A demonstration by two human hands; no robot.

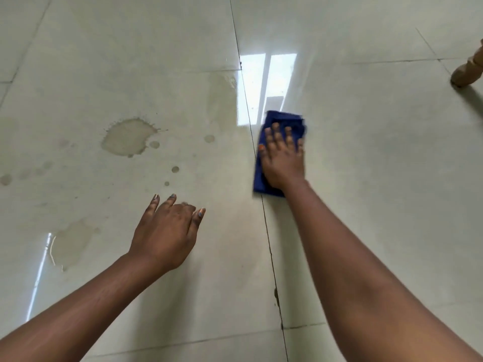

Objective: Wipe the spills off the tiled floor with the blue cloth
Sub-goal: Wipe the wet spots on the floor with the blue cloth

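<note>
The blue cloth (pixel 277 119) lies folded on the pale tiled floor (pixel 379 158), right of a dark grout line. My right hand (pixel 283 158) presses flat on it with fingers spread, covering most of it. My left hand (pixel 167 231) hovers low over the floor nearer to me, fingers apart and holding nothing. A large brownish spill (pixel 126 138) with small droplets (pixel 175 169) around it lies left of the cloth. Another wet patch (pixel 70 244) sits at the left, beside my left forearm. A faint smear (pixel 222 95) runs by the grout line.
A turned wooden furniture leg (pixel 469 69) stands at the far right edge. A bright window reflection (pixel 266 84) glares on the tiles just beyond the cloth. A dark grout line (pixel 269 244) runs from top centre down between my arms.
</note>
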